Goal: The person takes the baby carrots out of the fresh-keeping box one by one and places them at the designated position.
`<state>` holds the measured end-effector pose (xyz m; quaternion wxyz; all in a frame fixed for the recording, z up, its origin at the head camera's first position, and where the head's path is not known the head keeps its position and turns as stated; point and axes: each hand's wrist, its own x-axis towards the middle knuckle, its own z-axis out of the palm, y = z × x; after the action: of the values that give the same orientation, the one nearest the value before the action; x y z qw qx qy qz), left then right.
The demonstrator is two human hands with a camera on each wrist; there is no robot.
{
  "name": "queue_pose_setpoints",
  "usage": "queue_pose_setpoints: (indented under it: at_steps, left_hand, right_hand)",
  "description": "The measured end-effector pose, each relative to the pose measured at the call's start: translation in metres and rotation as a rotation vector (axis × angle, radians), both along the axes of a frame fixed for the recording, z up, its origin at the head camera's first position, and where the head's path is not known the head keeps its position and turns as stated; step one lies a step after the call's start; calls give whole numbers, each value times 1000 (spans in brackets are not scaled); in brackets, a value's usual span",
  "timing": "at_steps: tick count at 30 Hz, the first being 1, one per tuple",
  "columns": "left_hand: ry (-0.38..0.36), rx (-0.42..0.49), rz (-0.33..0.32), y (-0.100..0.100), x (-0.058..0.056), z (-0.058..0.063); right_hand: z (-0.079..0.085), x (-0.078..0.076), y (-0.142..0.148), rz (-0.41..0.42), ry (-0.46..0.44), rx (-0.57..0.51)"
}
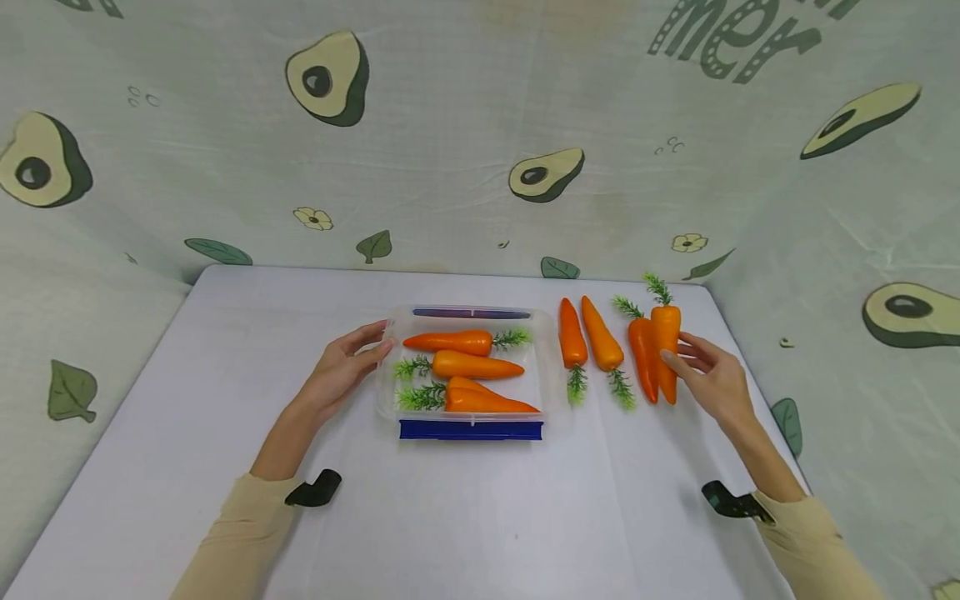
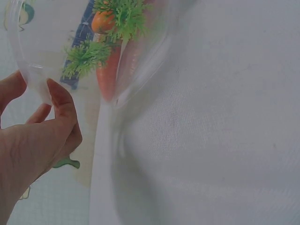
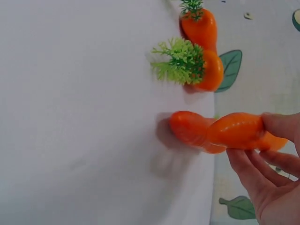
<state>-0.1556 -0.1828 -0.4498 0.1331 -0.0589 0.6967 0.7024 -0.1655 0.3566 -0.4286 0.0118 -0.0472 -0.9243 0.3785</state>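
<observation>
My left hand (image 1: 347, 367) pinches the left wall of a clear plastic container (image 1: 551, 379) with blue latches, thumb and fingers on either side of it in the left wrist view. Several toy carrots with green tops lie inside, the upper carrot (image 1: 450, 342) pointing left and the middle carrot (image 1: 476, 365) pointing right. On the right, my right hand (image 1: 712, 379) grips an orange carrot (image 1: 665, 333) between thumb and fingers, its leafy top facing away. In the right wrist view that held carrot (image 3: 236, 131) appears raised above a redder carrot (image 3: 187, 126) lying beside it.
Between the container and my right hand lie two more carrots, a red-orange carrot (image 1: 572, 333) and a lighter carrot (image 1: 602, 333), tops toward me. The white table (image 1: 480, 517) ends at a hanging cloth (image 1: 450, 167) printed with avocados behind and at the sides.
</observation>
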Motion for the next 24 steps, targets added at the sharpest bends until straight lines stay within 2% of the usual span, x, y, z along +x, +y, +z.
queue_pose_setpoints:
  at_steps: [5, 13, 24]
  left_hand:
    - [0, -6, -1, 1, 0, 1]
    - [13, 1, -7, 3, -1, 0]
    - [18, 7, -5, 1, 0, -2]
  right_hand:
    - [-10, 4, 12, -28, -27, 14]
    - [-25, 7, 25, -54, -120, 37]
    - [-30, 0, 26, 13, -145, 101]
